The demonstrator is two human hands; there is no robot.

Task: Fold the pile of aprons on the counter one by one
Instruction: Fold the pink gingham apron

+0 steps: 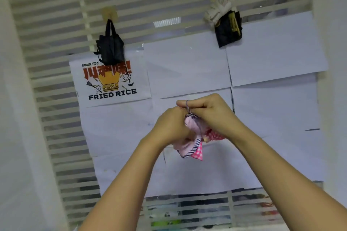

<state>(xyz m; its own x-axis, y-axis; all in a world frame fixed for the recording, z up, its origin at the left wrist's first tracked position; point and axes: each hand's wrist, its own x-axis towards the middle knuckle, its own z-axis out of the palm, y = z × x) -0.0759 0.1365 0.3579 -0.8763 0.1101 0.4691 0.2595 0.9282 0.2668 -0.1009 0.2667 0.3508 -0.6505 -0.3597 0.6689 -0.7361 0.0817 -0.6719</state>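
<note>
I am looking at a white slatted screen (56, 99) covered with blank paper sheets (187, 65). On my feed, a thin cord (188, 107) loops round the forefinger (181, 102) of the right hand (208, 110). That hand's other fingers curl down onto the bunched top of the apron (191, 144). The left hand (170, 127) is closed round the same bunch from the other side, its back toward me, and it touches the right hand. The apron is held up in the air in front of the sheets, gripped by both hands. It is pale pink cloth with striped edging, and a pink checked corner hangs below. Further out on the left is a fried rice poster (110, 82), with a black bag (110, 48) on a hook overlapping its top. Upper right, a second black bag (228, 30) and a white bundle (217, 9) hang together.
</note>
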